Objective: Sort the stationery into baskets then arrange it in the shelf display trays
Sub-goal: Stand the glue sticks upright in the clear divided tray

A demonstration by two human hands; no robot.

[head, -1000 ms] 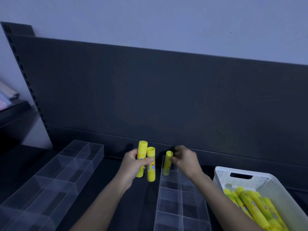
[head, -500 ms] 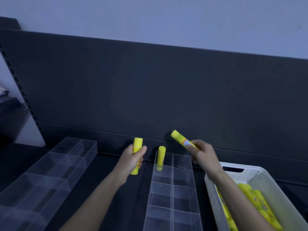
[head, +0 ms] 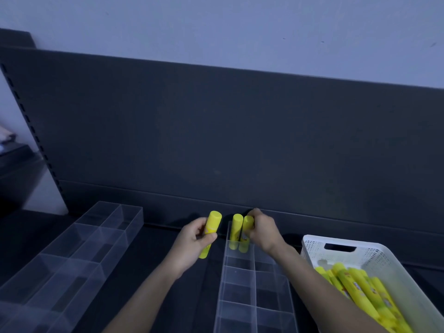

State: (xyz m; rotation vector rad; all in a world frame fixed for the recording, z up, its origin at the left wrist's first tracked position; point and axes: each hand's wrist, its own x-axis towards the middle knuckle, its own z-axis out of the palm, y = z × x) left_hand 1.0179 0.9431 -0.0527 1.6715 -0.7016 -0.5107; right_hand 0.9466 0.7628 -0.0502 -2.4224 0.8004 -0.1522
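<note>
My left hand (head: 192, 241) grips one yellow glue stick (head: 211, 227) upright, just left of the clear divided tray (head: 237, 282) in the middle. In that tray's far-left compartment one yellow glue stick (head: 235, 230) stands upright. Beside it, my right hand (head: 263, 230) pinches the top of a second glue stick (head: 246, 234), which stands in the same compartment. A white perforated basket (head: 374, 254) at the right holds several more yellow glue sticks (head: 360, 292).
A second clear divided tray (head: 79, 251) lies on the dark shelf at the left. The dark back panel (head: 240, 140) rises right behind the trays. A slotted upright (head: 31, 131) runs along the left edge.
My right hand brought the glue stick down from the air and set it upright in the tray beside the first one. My left hand went from two sticks to one.
</note>
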